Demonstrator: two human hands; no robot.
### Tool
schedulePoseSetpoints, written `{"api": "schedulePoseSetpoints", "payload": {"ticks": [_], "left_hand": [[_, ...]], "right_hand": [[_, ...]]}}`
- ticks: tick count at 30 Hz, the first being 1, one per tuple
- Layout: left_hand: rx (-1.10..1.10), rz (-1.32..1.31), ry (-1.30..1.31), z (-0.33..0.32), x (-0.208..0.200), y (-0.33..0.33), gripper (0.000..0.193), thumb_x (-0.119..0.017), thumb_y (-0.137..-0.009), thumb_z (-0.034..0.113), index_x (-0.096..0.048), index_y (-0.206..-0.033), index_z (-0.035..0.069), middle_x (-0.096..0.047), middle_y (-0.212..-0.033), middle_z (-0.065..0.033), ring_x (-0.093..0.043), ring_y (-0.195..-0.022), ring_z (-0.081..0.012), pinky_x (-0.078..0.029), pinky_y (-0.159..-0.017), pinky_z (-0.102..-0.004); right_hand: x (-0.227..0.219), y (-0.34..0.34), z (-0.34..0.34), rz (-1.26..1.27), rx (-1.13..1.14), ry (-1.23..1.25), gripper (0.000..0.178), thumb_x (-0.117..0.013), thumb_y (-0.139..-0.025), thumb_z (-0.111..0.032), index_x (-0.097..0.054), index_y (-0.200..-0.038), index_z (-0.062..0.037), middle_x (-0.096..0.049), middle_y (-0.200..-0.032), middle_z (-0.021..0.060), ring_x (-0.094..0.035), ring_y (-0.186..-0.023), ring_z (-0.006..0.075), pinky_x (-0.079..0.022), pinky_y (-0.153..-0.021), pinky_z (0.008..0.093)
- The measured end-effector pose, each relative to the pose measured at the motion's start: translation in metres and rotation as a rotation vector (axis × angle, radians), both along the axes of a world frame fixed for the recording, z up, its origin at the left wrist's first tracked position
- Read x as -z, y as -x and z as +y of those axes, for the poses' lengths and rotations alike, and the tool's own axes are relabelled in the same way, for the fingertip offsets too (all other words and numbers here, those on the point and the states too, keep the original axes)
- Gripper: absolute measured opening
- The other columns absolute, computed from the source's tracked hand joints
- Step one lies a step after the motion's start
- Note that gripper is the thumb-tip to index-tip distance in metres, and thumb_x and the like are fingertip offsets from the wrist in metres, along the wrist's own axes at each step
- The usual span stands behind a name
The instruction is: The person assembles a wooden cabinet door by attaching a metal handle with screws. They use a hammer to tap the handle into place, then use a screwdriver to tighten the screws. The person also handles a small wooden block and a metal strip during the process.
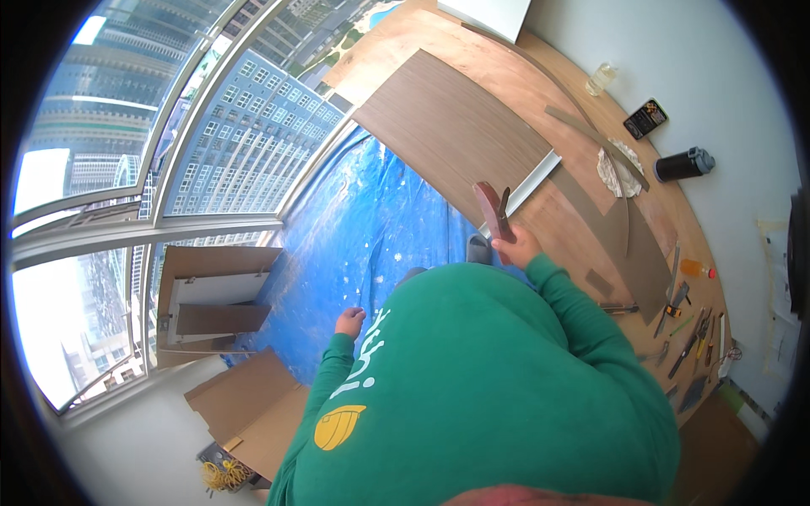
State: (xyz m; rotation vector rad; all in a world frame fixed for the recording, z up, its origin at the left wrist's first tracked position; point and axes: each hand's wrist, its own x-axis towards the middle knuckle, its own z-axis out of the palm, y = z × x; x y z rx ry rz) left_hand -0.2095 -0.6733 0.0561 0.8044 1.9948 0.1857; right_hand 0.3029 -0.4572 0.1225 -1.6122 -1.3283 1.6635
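My right hand (518,247) is wrapped round the near end of a reddish-brown wooden hand plane (489,205), which has a dark blade part sticking out of its side. The plane is over the near end of a brown wood-grain panel (447,118); whether it touches the panel I cannot tell. Along that end of the panel runs a pale edge strip (533,187). My left hand (349,321) hangs low over a blue sheet, its fingers curled in with nothing visible in them.
The blue plastic sheet (371,219) covers the floor beside tall windows. On the wooden worktop (582,194) are brown strips (591,131), a crumpled cloth (616,173), a dark bottle (679,164), a phone (645,119) and several hand tools (696,337). Cardboard (245,405) lies at lower left.
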Motion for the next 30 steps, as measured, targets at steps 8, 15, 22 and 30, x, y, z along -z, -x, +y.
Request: {"api": "schedulePoseSetpoints", "payload": {"ticks": [8,15,22,30], "left_hand": [[0.023,0.032,0.014,-0.001,0.002,0.008,0.04,-0.068,-0.095,0.032,-0.073,-0.117,-0.001,-0.077,-0.101,-0.015,-0.072,-0.086,-0.0222,-0.056,-0.082,-0.0373],[0.021,-0.013,0.046,0.032,0.013,0.049,0.041,-0.066,-0.096,0.036,-0.074,-0.112,-0.001,-0.075,-0.09,-0.0139,-0.07,-0.079,-0.0228,-0.055,-0.076,-0.0383],[0.202,-0.047,0.043,0.112,0.069,0.161,0.042,-0.068,-0.095,0.037,-0.074,-0.111,-0.001,-0.075,-0.09,-0.0128,-0.07,-0.079,-0.0207,-0.055,-0.074,-0.0381],[0.218,-0.249,0.154,0.265,0.125,0.334,0.026,-0.063,-0.099,0.025,-0.068,-0.111,0.002,-0.069,-0.092,-0.0089,-0.068,-0.075,-0.0201,-0.053,-0.056,-0.0345]], "right_hand": [[0.015,0.017,0.012,-0.021,0.024,0.105,0.044,-0.079,-0.088,-0.029,-0.068,-0.119,0.0004,-0.074,-0.106,0.0127,-0.07,-0.094,0.0188,-0.056,-0.084,0.036],[0.005,0.058,0.029,-0.125,0.048,0.085,0.042,-0.079,-0.088,-0.027,-0.068,-0.118,0.0007,-0.073,-0.102,0.012,-0.069,-0.091,0.0191,-0.056,-0.083,0.0359],[-0.022,0.125,0.04,-0.146,0.241,0.144,0.041,-0.08,-0.087,-0.025,-0.068,-0.117,0.0004,-0.072,-0.101,0.012,-0.068,-0.09,0.0183,-0.056,-0.083,0.0358],[-0.053,0.17,0.0,-0.501,0.228,-0.065,0.054,-0.081,-0.083,-0.038,-0.067,-0.124,-0.0072,-0.063,-0.115,0.0182,-0.062,-0.109,0.0363,-0.05,-0.097,0.0444]]}}
